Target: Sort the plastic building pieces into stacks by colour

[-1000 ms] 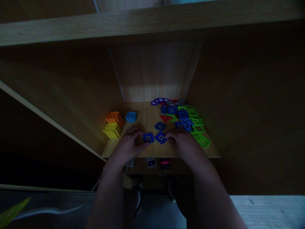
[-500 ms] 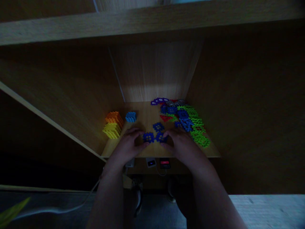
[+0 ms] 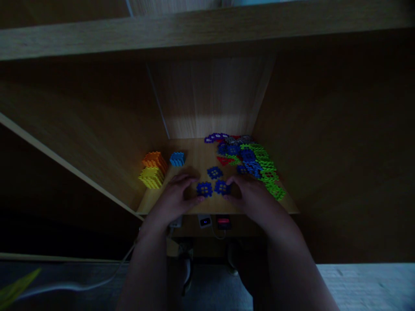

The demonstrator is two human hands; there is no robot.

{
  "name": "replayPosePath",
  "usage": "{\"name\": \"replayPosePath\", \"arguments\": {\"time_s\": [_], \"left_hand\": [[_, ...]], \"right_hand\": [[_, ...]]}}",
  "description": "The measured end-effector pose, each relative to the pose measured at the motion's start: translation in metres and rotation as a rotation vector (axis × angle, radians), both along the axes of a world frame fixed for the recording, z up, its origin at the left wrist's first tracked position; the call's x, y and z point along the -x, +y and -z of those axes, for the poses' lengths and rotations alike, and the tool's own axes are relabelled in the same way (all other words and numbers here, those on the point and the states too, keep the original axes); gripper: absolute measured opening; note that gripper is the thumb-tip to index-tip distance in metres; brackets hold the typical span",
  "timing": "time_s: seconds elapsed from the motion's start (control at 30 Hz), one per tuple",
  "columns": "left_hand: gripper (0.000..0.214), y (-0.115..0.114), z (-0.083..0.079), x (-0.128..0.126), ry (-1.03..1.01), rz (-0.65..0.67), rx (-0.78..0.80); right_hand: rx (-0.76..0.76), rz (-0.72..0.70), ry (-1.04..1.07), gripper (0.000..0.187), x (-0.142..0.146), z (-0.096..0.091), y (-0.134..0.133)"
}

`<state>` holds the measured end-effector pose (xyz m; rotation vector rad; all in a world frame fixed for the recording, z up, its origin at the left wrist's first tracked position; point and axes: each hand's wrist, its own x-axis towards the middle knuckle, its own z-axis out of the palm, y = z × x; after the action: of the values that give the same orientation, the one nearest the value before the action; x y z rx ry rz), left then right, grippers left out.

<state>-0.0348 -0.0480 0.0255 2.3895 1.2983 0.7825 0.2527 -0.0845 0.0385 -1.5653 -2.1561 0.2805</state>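
Two dark blue square lattice tiles lie side by side near the front edge of a small wooden shelf board [image 3: 197, 157]. My left hand [image 3: 177, 196] pinches the left blue tile [image 3: 204, 188] with curled fingers. My right hand [image 3: 249, 194] grips the right blue tile [image 3: 221, 187] the same way. The two tiles touch or nearly touch between my hands. A third blue tile [image 3: 214, 172] lies flat just behind them.
A yellow cube [image 3: 151, 177], an orange cube [image 3: 154, 159] and a small light blue cube [image 3: 177, 158] stand at the left. A heap of loose blue, green, purple and red tiles [image 3: 256, 166] fills the right side. Wooden walls close in on both sides; the scene is dim.
My right hand slid left with its tile, bringing it up against the tile in my left hand. The left hand barely moved.
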Motion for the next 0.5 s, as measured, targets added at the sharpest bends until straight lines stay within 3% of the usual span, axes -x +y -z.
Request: {"name": "replayPosePath", "arguments": {"time_s": [0.1, 0.27, 0.5], "left_hand": [[0.054, -0.0013, -0.0042, 0.0009, -0.06, -0.023, 0.053], [0.03, -0.0008, -0.0101, 0.0024, -0.116, 0.023, 0.089], [0.022, 0.0011, -0.0071, 0.0023, -0.102, 0.023, 0.083]], "right_hand": [[0.003, 0.001, 0.001, 0.026, -0.0012, 0.001, -0.0008], [-0.03, 0.004, 0.02, 0.024, -0.001, 0.0014, -0.0009], [-0.033, 0.028, 0.036, 0.025, 0.0002, -0.0014, -0.0019]]}}
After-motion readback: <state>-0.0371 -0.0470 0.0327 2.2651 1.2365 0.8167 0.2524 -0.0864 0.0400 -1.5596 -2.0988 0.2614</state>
